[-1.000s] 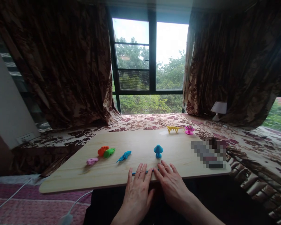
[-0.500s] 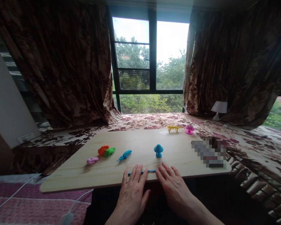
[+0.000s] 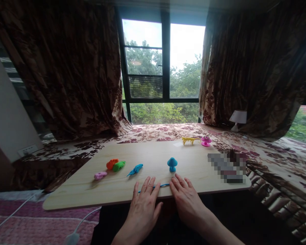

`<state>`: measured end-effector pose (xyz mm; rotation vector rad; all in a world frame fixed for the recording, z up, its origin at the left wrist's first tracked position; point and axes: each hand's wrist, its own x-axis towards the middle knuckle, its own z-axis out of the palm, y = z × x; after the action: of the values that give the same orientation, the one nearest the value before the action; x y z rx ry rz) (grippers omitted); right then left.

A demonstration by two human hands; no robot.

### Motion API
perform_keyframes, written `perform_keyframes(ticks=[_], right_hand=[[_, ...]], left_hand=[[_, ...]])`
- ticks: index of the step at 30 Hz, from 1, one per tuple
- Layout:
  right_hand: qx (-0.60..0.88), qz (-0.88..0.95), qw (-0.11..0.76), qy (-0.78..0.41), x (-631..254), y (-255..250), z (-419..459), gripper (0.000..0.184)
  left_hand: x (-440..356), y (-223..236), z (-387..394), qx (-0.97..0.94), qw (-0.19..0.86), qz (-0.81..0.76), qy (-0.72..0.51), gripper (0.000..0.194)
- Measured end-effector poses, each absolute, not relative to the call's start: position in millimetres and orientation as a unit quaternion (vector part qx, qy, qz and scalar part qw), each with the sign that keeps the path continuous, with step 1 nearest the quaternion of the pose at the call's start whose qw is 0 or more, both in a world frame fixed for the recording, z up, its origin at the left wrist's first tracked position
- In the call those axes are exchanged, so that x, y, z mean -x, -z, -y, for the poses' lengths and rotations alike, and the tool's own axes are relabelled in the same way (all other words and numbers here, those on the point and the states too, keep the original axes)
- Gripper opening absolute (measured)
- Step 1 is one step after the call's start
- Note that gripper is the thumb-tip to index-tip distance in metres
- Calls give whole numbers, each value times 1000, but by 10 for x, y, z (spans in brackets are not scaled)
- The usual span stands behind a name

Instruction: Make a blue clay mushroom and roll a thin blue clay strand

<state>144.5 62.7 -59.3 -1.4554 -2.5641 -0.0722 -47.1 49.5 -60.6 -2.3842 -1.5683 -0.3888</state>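
A thin blue strand, like rolled modelling clay (image 3: 164, 185), lies near the front edge of the wooden board (image 3: 73, 197). My left hand (image 3: 145, 200) rests flat over its left part, fingers stretched out, and a short end shows left of the fingers. On the strand's right end lie the fingertips of my right hand (image 3: 186, 195), also flat and open. Just beyond the right fingertips a blue mushroom figure (image 3: 172, 164) stands upright. To the left of it lies a blue clay lump with a pointed end (image 3: 135, 170).
Orange clay (image 3: 112, 164), green clay (image 3: 119, 166) and pink clay (image 3: 100, 175) sit on the board's left side. At the far right stand a yellow four-legged figure (image 3: 188, 140) and a pink mushroom-like figure (image 3: 206, 141). A blurred-out item (image 3: 228, 168) lies at the right edge.
My left hand has shifted left, away from the right hand, so more of the blue strand shows between them. The strand now looks longer and slightly bent. The figures have stayed put.
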Motion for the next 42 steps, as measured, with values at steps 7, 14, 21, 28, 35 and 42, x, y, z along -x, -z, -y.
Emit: perform_keyframes(ticks=[7,14,21,28,35,42], right_hand=[[466,876,126,11,-1288,546,-641,65],[486,864,130,23,-1421,503,-593,54],[507,830,225,60,-1216,325,-620,20],[518,825,213,74,-1228,369,-795,11],[526,824,193,86,-1703,311,-808,21],[510,830,211,80,-1484,288,-624,34]], left_hand=[[684,610,-498,795,142,572,147,48],[754,605,-501,802,124,561,164,42],[824,527,-556,776,92,570,254,25],[774,386,-635,764,90,575,280,16],[482,320,-670,786,84,544,283,20],[607,386,-623,790,80,544,269,25]])
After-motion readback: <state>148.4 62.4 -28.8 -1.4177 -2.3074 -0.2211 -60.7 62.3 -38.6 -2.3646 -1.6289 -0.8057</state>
